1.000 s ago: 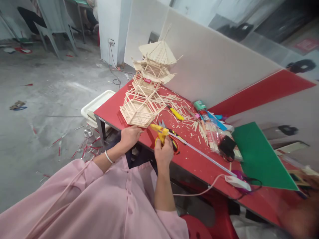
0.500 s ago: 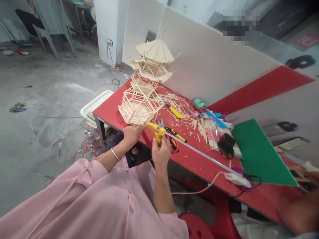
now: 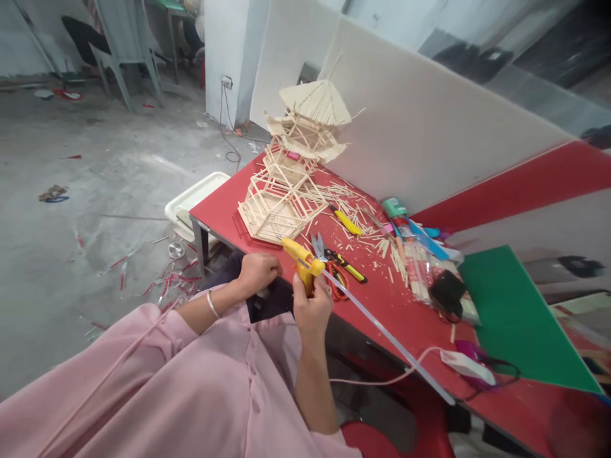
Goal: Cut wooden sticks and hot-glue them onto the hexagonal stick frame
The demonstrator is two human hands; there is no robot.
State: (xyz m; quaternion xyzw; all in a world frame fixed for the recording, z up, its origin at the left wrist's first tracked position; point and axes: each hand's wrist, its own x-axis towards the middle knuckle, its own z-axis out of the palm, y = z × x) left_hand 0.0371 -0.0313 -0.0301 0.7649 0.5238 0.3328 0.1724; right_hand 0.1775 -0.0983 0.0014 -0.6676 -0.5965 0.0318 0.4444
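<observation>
My right hand [image 3: 312, 308] is wrapped round the handle of a yellow hot glue gun [image 3: 300, 254]. A long clear glue stick [image 3: 382, 331] sticks out of the gun's back end and slants over the table edge. Just left of the gun, at the table's front edge, my left hand [image 3: 260, 273] has its fingers curled together; whatever they pinch, if anything, is too small to make out. Past the gun's nozzle stands a tiered tower of thin wooden sticks [image 3: 274, 216], with a peaked roof [image 3: 317, 102] on top.
Scissors [image 3: 319, 247], a black-and-yellow cutter [image 3: 347, 264] and a yellow cutter [image 3: 347, 221] lie on the red table [image 3: 367, 305] by loose sticks [image 3: 346, 194]. Farther right are a green board [image 3: 515, 318] and a white power strip [image 3: 468, 367]. A pale panel [image 3: 382, 127] rises behind.
My left hand has come away from the glue gun's nozzle and sits lower, to the left. The view has shifted, so the table appears farther right. The right hand still grips the gun.
</observation>
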